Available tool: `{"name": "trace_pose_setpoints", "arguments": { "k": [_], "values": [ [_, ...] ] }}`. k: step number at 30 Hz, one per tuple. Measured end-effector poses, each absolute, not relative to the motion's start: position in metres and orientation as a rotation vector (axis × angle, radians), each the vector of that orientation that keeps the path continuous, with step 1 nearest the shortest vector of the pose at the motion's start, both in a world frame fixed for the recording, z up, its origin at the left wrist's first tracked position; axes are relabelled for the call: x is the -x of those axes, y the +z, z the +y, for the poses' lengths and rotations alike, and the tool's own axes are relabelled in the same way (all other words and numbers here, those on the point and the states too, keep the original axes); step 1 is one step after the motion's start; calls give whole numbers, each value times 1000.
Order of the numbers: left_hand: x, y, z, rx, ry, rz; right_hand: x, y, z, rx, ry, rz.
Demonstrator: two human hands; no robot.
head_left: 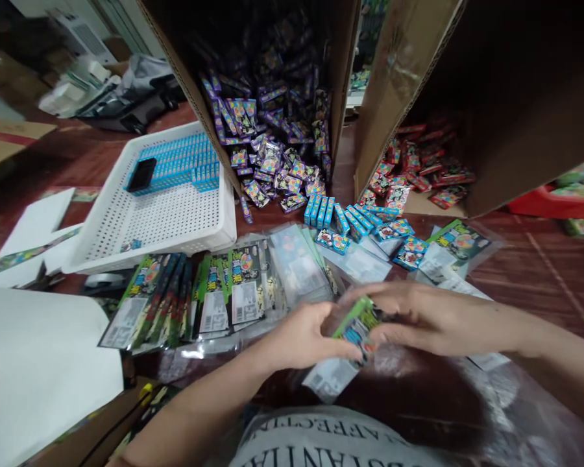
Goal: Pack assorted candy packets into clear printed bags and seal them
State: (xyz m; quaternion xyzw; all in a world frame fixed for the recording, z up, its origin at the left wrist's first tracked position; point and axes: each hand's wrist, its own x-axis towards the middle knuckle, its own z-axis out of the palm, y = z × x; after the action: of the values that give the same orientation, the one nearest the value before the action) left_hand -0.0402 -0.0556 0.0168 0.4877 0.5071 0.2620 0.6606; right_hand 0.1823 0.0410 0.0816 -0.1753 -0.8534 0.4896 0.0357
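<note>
Between my two hands, close to my body, is a printed plastic bag (331, 376) with a green and black front and a pale label panel. My left hand (306, 338) is closed on its left edge, thumb across the front. My right hand (409, 318) grips its upper right side, the fingers partly hidden and a little blurred. Just beyond lie small blue candy boxes (333, 241), some upright in a row and some flat. Clear bags with pale inserts (296, 259) lie under and beside them. Left of my hands, similar printed bags (246, 292) overlap in a fanned row.
A white perforated basket (175, 237) at left holds rows of blue boxes and a black box (143, 175). One tipped cardboard carton (343, 84) spills purple packets (272, 159); another carton (403, 71) holds red packets (433, 162). A tape roll (104, 280) lies by white paper (43, 370).
</note>
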Motion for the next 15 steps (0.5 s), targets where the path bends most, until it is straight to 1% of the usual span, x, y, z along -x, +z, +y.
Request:
{"name": "trace_pose_setpoints", "arguments": {
  "k": [3,4,5,6,7,9,12,15],
  "values": [
    [37,7,-53,-965,884,1234,-176,57,26,1060,1082,-2161],
    [35,4,-53,-952,960,1292,-171,45,17,1195,1009,-1969],
    [33,1,-53,-954,1007,1352,-165,32,7,1279,1018,-1822],
    [31,-2,-53,-970,1029,1409,-158,20,-3,1325,1096,-1750],
    [28,-6,-54,-1003,1029,1464,-151,9,-13,1369,1178,-1741],
    [24,-13,-56,-1115,983,1611,-136,-10,-30,1513,1157,-1791],
    [19,-23,-60,-1263,855,1876,-119,-32,-41,1721,826,-1885],
    [18,-30,-62,-1282,819,1963,-113,-49,-36,1732,696,-1986]
  ]
}}
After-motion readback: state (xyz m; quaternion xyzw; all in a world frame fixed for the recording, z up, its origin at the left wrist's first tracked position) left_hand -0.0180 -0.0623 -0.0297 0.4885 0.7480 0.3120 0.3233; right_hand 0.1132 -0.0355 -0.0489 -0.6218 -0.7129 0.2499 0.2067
